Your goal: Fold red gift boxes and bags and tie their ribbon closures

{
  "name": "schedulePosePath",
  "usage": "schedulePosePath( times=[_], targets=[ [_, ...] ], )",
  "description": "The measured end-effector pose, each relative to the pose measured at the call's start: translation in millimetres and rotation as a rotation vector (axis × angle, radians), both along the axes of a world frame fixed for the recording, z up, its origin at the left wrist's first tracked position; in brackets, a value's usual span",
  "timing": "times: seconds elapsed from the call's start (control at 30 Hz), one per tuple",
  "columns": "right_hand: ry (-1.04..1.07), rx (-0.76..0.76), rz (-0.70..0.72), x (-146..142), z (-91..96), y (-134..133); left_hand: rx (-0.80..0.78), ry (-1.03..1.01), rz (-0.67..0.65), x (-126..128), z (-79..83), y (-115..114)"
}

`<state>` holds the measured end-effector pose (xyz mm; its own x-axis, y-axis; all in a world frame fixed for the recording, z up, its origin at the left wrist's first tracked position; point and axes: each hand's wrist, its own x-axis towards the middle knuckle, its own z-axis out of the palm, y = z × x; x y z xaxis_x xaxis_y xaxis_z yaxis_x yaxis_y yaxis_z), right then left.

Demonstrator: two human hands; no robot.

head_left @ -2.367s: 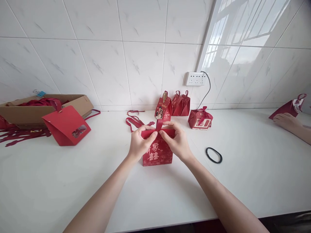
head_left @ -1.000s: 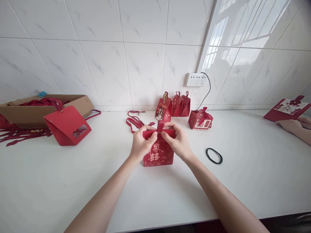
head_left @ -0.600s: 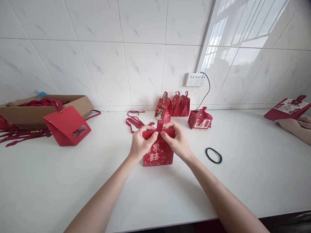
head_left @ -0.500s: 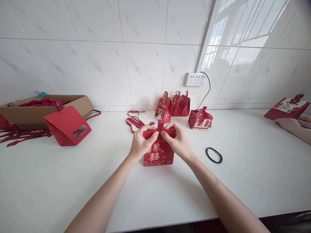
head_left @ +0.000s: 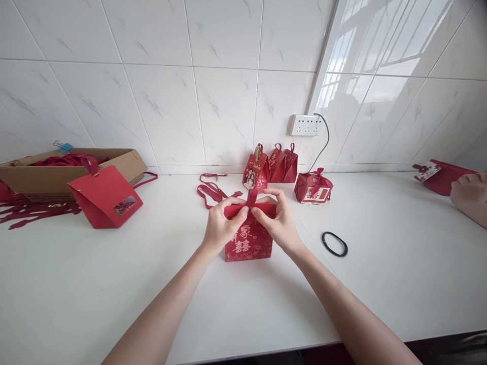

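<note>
A red gift box [head_left: 251, 241] with pale characters and a floral print stands upright on the white table in front of me. A red ribbon loop [head_left: 252, 196] rises from the middle of its top edge. My left hand [head_left: 225, 223] pinches that edge left of the ribbon, thumb on the near face and fingers behind. On the other side of the ribbon, my right hand [head_left: 277, 219] grips the same edge, its thumb close to the ribbon's base and its index finger raised and bent. The fingertips behind the box are partly hidden.
Several finished red boxes [head_left: 256, 170] stand by the tiled wall, with a bow-tied box [head_left: 314, 187] to their right. Loose red ribbons [head_left: 213, 191] lie behind my left hand. Leftward are a windowed red box [head_left: 104, 197] and a cardboard carton [head_left: 41, 177]. A black band [head_left: 335, 244] and another person's hand [head_left: 470, 195] are rightward.
My hands stay on the box's top edge, with the right index finger slightly more lifted. At far right, the other person's hand and the red box there have shifted and turned.
</note>
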<state>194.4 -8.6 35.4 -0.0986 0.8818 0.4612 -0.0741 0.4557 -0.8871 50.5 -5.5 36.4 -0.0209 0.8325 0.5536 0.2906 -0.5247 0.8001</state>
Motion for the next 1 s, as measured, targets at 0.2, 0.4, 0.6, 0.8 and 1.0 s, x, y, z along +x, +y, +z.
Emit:
schedulePosePath(
  times=[0.2,0.4,0.6,0.8,1.0],
  targets=[
    [0.022,-0.023,0.023,-0.1,0.7,1.2,0.004,0.000,0.022,0.0,-0.9,-0.7],
    [0.075,-0.044,0.096,0.3,2.1,2.1,0.030,0.018,0.031,-0.7,-1.0,-1.1],
    [0.011,-0.026,0.044,0.9,1.5,1.0,0.018,0.003,0.022,0.7,0.1,-2.0],
    [-0.215,-0.041,0.167,22.8,-9.4,3.6,0.005,-0.006,0.024,-0.4,-0.4,-1.3],
    [-0.531,-0.207,0.450,48.8,-18.8,20.6,-0.032,-0.017,-0.004,-2.3,-0.8,-0.5]
  ],
)
